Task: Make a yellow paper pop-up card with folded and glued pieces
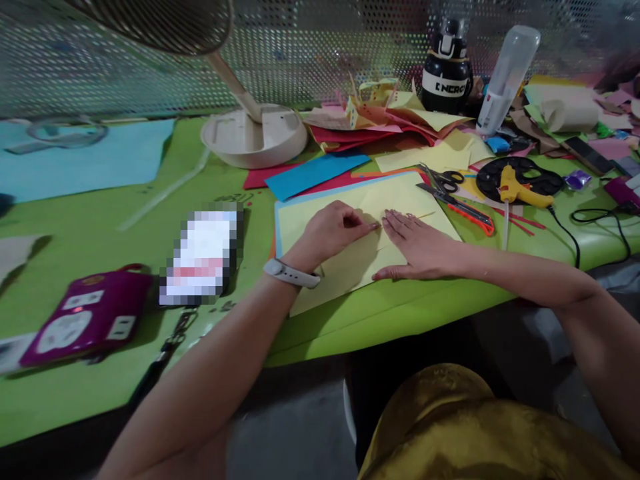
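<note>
The yellow paper (350, 267) lies flat on the green bench (150, 373), right under both hands, with the right hand (423, 248) spread flat on it and the left hand (333, 233) curled up, pressing down just beside.

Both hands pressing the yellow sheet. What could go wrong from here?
The yellow sheet lies loose on other sheets; under the left hand and right hand it may slip and crease crooked.
The cutter and scissors lie just beyond the right hand; a sweep could hit them.
The glue gun has a cord running over the table edge; a snag might drag it.
</note>
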`<act>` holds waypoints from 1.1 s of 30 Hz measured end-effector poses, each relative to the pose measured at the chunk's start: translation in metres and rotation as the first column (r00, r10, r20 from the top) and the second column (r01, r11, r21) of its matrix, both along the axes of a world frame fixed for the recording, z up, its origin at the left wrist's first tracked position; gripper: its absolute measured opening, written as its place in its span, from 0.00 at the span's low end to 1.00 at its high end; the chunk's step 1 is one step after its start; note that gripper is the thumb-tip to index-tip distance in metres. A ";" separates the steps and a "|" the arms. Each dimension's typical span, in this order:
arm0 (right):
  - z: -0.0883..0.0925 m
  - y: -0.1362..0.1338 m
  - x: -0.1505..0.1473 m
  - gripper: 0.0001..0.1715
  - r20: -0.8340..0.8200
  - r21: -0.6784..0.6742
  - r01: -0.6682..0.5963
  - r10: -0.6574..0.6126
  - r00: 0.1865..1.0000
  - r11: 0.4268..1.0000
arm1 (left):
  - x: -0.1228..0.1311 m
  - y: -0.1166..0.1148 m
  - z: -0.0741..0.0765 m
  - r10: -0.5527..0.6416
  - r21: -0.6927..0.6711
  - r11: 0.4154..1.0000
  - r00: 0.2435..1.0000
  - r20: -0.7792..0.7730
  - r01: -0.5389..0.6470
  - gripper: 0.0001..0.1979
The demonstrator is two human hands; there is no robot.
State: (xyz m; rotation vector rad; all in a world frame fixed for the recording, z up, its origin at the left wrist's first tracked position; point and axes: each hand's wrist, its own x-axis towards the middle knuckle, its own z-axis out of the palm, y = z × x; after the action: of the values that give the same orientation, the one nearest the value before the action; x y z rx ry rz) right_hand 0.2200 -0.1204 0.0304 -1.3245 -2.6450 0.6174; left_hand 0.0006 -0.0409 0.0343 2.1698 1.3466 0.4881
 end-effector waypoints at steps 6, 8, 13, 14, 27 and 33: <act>0.006 0.000 0.007 0.76 0.046 -0.033 0.022 -0.020 0.999 0.999 | 0.001 -0.002 0.004 -0.006 -0.009 1.000 1.000 -0.024 0.006 0.18; 0.005 0.002 0.011 0.75 0.048 -0.033 0.021 -0.019 0.999 0.999 | 0.002 -0.003 0.006 -0.007 -0.003 1.000 1.000 -0.028 0.007 0.18; 0.007 0.008 0.020 0.75 0.096 -0.040 0.032 -0.028 0.995 0.999 | 0.001 -0.003 0.005 -0.007 0.003 1.000 1.000 -0.017 0.007 0.20; 0.008 0.009 0.022 0.75 0.117 -0.039 0.035 -0.030 0.993 0.999 | 0.000 -0.003 0.004 -0.007 0.003 1.000 1.000 -0.018 0.007 0.20; 0.046 0.021 0.029 0.48 0.204 0.177 0.254 -0.288 0.936 0.951 | -0.001 -0.007 0.008 0.007 -0.012 1.000 1.000 0.007 -0.007 0.18; 0.060 0.031 0.032 0.20 0.080 0.144 0.356 -0.370 0.926 0.923 | -0.014 -0.004 0.004 0.045 -0.020 0.999 0.998 0.047 -0.044 0.15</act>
State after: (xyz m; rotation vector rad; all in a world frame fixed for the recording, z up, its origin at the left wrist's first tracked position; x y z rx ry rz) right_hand 0.2520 -0.0894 0.0906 -1.7892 -2.3674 0.3295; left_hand -0.0131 -0.0450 0.0381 2.1037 1.3717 0.5380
